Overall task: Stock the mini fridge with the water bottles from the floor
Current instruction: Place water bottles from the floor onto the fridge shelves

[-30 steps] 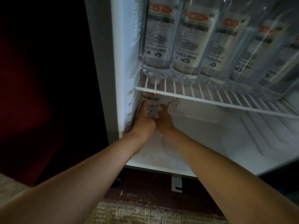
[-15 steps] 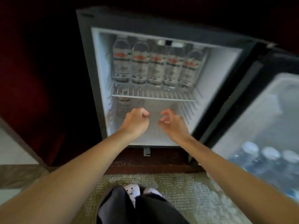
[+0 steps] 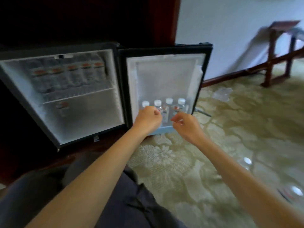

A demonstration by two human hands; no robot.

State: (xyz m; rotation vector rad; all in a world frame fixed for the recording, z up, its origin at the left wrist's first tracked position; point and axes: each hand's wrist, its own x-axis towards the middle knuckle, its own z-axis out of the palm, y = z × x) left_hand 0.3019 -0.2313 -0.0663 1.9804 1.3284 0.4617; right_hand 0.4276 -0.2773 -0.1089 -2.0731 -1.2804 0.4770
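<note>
L hand (image 3: 148, 120) is curled into a fist, empty. R hand (image 3: 186, 127) is just right of it, fingers loosely bent, holding nothing. Behind both: four door bottles (image 3: 169, 101) in the open fridge door (image 3: 164, 69). Left of L hand: mini fridge (image 3: 18, 71) w/ a shelf row of bottles (image 3: 72, 76) and one lower bottle (image 3: 61, 106). Right of R hand, blurred floor bottles (image 3: 246, 162) on the carpet (image 3: 181, 170).

I see the wire shelf (image 3: 79, 96) packed tight by 5 bottles (image 3: 72, 74). Below it, 1 bottle (image 3: 61, 106) stands at the left; the rest lies open. 4 bottles (image 3: 169, 102) fill the door rack (image 3: 162, 130).
</note>
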